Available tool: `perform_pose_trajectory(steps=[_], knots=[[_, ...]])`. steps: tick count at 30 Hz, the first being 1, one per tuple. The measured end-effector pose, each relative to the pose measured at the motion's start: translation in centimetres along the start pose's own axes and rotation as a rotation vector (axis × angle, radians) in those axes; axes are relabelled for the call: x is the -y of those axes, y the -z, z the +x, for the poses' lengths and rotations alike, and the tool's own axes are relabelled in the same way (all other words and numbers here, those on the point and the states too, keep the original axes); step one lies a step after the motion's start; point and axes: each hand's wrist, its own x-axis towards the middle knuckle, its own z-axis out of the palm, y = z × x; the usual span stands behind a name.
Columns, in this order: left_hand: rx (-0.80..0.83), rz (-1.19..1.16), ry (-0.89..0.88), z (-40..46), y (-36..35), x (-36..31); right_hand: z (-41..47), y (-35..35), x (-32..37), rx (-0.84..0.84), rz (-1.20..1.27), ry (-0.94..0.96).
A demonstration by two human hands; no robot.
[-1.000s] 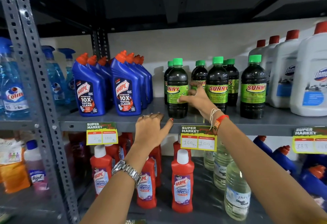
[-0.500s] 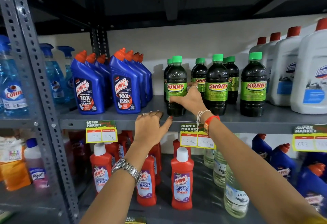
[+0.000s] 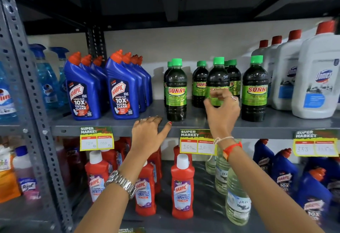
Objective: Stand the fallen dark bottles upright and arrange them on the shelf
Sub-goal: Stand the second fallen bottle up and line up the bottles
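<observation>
Labels: the dark bottles (image 3: 254, 89) read SUNNY on green labels; blue bottles (image 3: 122, 89) left of them read HARPIC 10X TOTAL CLEAN; white jugs (image 3: 316, 78) on their right read Domex; the price tag (image 3: 196, 141) under them reads SUPER MARKET, 160 Rs.
Dark bottles: all upright with green caps on the grey shelf (image 3: 110, 122), in rows.
Right hand (image 3: 223, 107): raised in front of the middle front SUNNY bottle (image 3: 218, 78), fingers loosely curled and empty; contact cannot be told.
Left hand (image 3: 150, 133): flat and open on the shelf edge, just left of the front-left SUNNY bottle (image 3: 176, 91).
</observation>
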Motion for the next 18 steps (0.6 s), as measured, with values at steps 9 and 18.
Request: perform_pose_trajectory(steps=[9,18], knots=[[0.18,-0.638,0.304,4.5,2.1,-3.2,3.8,1.1,-3.9,0.503,-0.144,-0.204],[0.172,-0.778,0.4,5.8,0.1,-3.5,4.2,1.1,-5.1,0.642,-0.096,-0.318]])
